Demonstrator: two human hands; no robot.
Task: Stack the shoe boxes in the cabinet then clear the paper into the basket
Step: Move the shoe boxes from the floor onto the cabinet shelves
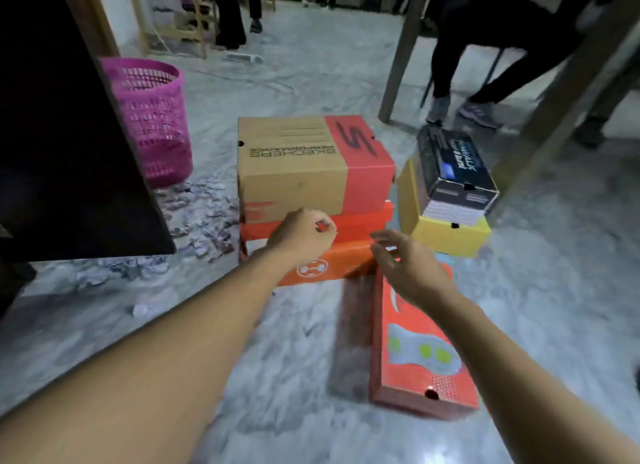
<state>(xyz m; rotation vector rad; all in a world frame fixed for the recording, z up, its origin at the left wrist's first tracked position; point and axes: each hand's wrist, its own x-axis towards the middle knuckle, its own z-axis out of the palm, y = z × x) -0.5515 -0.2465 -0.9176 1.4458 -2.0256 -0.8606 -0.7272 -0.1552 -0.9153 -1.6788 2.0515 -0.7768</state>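
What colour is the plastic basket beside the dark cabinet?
Pink, with a mesh wall; the basket shows best in the head view.

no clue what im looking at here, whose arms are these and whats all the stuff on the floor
There is no machine here. The single picture comes from a wide-angle camera worn on a person's head, looking forward and down, so the two bare arms are that person's own.

The left hand is loosely curled and the right hand is open, fingers spread. Both reach toward a pile of shoe boxes on the marble-patterned floor; neither clearly holds anything yet.

The pile has a brown and red box on top of orange boxes. Another orange box lies on the floor nearer the camera. To the right, a dark box sits on a yellow box.

At left are a pink basket, scattered paper scraps, and a dark panel, probably the cabinet. Other people's legs show at the back.
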